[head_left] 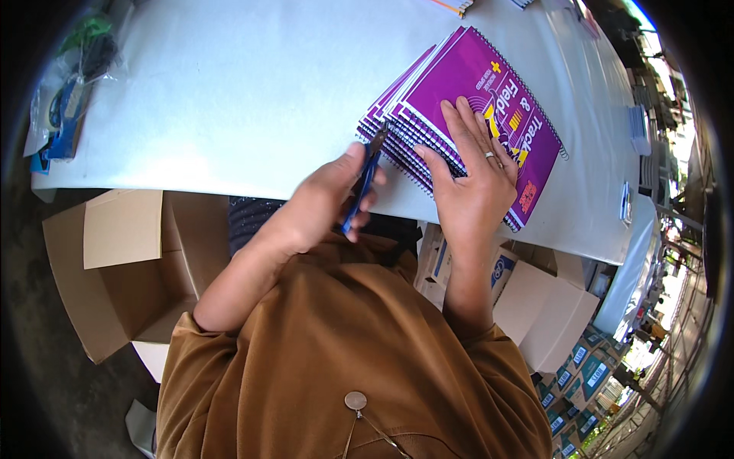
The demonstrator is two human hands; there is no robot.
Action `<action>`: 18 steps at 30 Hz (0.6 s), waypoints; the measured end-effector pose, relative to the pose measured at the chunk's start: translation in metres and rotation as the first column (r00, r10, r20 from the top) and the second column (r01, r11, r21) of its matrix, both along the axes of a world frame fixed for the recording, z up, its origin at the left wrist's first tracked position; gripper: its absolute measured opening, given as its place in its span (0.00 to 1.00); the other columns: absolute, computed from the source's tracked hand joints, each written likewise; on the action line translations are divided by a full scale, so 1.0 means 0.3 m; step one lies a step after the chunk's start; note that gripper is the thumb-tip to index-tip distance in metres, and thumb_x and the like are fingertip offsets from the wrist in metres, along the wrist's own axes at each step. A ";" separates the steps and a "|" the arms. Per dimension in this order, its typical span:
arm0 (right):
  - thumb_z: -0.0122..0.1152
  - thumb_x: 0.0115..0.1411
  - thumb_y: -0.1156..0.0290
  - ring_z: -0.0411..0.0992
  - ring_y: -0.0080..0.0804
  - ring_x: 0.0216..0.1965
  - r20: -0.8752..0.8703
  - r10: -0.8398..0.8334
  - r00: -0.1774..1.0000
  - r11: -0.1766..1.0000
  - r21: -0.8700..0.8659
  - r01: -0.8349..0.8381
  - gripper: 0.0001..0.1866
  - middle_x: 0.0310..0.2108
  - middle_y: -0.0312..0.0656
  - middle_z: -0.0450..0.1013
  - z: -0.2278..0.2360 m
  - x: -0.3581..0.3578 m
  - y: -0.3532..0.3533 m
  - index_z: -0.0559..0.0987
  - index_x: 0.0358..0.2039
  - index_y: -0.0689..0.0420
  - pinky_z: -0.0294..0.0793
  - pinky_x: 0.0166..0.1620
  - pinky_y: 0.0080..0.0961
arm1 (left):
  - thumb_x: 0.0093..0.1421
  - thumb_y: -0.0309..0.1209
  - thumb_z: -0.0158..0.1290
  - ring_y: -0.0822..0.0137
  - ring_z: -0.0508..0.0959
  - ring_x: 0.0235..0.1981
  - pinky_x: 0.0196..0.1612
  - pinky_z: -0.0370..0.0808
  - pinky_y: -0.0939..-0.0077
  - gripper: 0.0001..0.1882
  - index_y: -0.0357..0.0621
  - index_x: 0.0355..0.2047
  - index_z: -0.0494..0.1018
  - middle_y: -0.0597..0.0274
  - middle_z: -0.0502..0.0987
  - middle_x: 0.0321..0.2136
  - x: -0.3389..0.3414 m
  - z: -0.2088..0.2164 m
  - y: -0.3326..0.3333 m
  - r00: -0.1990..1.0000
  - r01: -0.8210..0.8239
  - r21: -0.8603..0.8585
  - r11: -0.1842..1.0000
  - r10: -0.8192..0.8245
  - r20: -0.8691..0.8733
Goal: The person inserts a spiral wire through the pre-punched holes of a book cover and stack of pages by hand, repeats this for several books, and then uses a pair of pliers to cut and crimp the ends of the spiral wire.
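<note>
My left hand (325,197) is closed around a pair of pliers (371,157) with blue handles. The dark jaws are at the wire spiral edge of a fanned stack of purple spiral-bound notebooks (428,92). My right hand (475,177) lies on the top notebook's cover with its fingers stretched out, and a ring shows on one finger. Its thumb rests near the spiral edges of the notebooks below. Coils run along the near-left side of the stack, and also along the top notebook's far right edge.
The stack lies on a white table (222,92). At the left end is a clear plastic bag (99,61) beside a blue tool (67,115). An open cardboard box (145,306) stands below the table at left, another box (543,306) at right. More books (455,6) lie at the far edge.
</note>
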State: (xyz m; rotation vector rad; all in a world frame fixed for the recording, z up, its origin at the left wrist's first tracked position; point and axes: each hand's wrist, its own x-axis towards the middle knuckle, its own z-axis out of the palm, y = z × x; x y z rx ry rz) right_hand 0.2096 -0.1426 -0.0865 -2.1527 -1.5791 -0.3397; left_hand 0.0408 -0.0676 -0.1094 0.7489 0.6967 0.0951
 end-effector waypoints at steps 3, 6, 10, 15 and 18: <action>0.68 0.45 0.61 0.69 0.27 0.51 -0.030 0.003 1.000 1.000 0.001 -0.003 0.26 0.49 0.33 0.72 -0.002 -0.004 0.004 0.76 0.48 0.46 0.57 0.53 0.24 | 0.65 0.54 0.30 0.67 0.72 0.22 0.27 0.68 0.70 0.27 0.41 0.36 0.65 0.61 0.71 0.19 0.018 -0.013 -0.030 0.928 0.199 0.717 0.668 0.107 -0.357; 0.69 0.42 0.60 0.67 0.28 0.53 0.006 0.003 1.000 1.000 0.002 -0.003 0.31 0.52 0.36 0.70 -0.003 -0.014 0.015 0.74 0.50 0.45 0.56 0.54 0.26 | 0.65 0.54 0.30 0.63 0.75 0.26 0.31 0.71 0.70 0.28 0.41 0.39 0.67 0.60 0.73 0.22 0.011 -0.021 -0.016 0.893 0.305 0.813 0.496 0.148 -0.425; 0.71 0.37 0.59 0.66 0.32 0.54 0.099 -0.031 0.995 0.996 -0.083 0.040 0.39 0.55 0.39 0.66 -0.009 -0.020 0.019 0.71 0.54 0.45 0.55 0.55 0.28 | 0.64 0.55 0.27 0.56 0.77 0.38 0.41 0.75 0.63 0.32 0.37 0.46 0.66 0.53 0.73 0.33 -0.015 -0.073 0.005 0.984 -0.006 -0.199 0.980 0.042 0.175; 0.72 0.36 0.58 0.66 0.32 0.54 0.115 -0.018 0.993 0.998 -0.054 0.024 0.39 0.54 0.40 0.67 -0.020 -0.013 0.017 0.71 0.53 0.44 0.55 0.54 0.28 | 0.65 0.54 0.28 0.59 0.76 0.31 0.35 0.74 0.66 0.31 0.37 0.42 0.68 0.54 0.74 0.28 -0.015 -0.031 0.024 0.998 0.034 -0.079 0.996 -0.029 0.061; 0.72 0.35 0.58 0.66 0.32 0.54 0.114 -0.022 0.993 0.999 -0.043 0.027 0.40 0.55 0.40 0.66 -0.020 -0.017 0.018 0.71 0.54 0.44 0.55 0.54 0.28 | 0.66 0.53 0.30 0.64 0.73 0.24 0.31 0.71 0.69 0.29 0.38 0.39 0.67 0.57 0.74 0.24 0.009 -0.019 -0.019 0.921 0.229 0.747 0.624 0.111 -0.374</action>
